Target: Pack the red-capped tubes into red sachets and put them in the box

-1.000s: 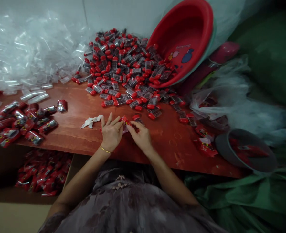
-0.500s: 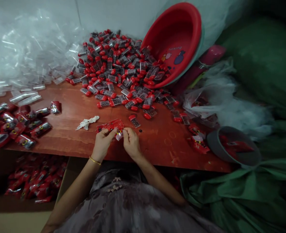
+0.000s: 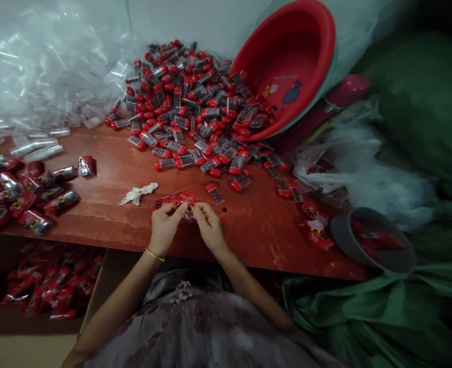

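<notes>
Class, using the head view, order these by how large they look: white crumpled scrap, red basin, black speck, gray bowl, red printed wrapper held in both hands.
1. Red basin
2. Gray bowl
3. Red printed wrapper and white crumpled scrap: unranked; they look alike, and the wrapper is partly hidden.
4. Black speck

Left of the red basin [image 3: 287, 48] with its blue print [image 3: 292, 93] lie red-ended containers [image 3: 181, 121], right of it a pink bottle [image 3: 351, 88], and in front of it a red-and-yellow wrapper [image 3: 183, 196], reddish-brown tabletop [image 3: 109, 199] and gold bracelet [image 3: 155, 255].
</notes>
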`<state>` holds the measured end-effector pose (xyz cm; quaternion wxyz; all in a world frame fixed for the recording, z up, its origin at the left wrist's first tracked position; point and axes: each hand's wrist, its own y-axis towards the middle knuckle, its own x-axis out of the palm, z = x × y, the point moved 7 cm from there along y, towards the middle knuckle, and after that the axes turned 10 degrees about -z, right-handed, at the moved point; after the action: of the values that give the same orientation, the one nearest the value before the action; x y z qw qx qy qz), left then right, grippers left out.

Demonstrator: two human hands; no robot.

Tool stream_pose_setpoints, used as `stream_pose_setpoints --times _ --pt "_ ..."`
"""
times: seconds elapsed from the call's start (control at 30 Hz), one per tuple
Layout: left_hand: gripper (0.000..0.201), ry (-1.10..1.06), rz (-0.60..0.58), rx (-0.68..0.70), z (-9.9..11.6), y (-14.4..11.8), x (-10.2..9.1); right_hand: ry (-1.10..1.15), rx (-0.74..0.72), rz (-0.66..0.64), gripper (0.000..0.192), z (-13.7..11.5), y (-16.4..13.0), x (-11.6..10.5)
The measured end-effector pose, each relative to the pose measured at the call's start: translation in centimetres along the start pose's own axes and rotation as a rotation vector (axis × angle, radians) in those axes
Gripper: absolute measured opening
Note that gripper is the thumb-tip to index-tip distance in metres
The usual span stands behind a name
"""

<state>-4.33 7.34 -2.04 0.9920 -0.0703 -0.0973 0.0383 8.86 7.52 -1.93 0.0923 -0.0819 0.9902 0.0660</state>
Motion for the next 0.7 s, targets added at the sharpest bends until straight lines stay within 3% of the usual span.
stream_pose_setpoints --times 0.1,0.27,0.4,0.53,0.6,0.7 --pt "0.033 -0.134 0.006 -0.073 -0.5 -0.2 0.1 0.022 0.025 0.004 0.025 0.0 0.2 -0.2" --pt "0.039 -0.348 0.008 -0.342 -1.8 -0.9 0.4 -0.225 -0.01 0.023 0.032 -0.6 0.5 -0.8" --pt "0.033 -0.422 0.032 -0.378 -1.3 -0.8 -0.2 -0.552 -0.037 0.031 0.036 -0.7 1.5 -2.8" --pt "0.028 -0.466 0.046 -0.364 -1.0 -0.7 -0.5 -0.95 0.186 0.147 0.042 0.7 2.8 -6.3" --pt "0.026 -0.463 0.04 -0.365 -1.1 -0.8 -0.4 -1.026 0.236 0.085 0.041 1.6 3.1 -6.7" --pt "0.023 -0.465 0.031 -0.374 -1.2 -0.9 -0.3 -0.98 0.175 0.024 0.03 2.3 2.9 -6.4"
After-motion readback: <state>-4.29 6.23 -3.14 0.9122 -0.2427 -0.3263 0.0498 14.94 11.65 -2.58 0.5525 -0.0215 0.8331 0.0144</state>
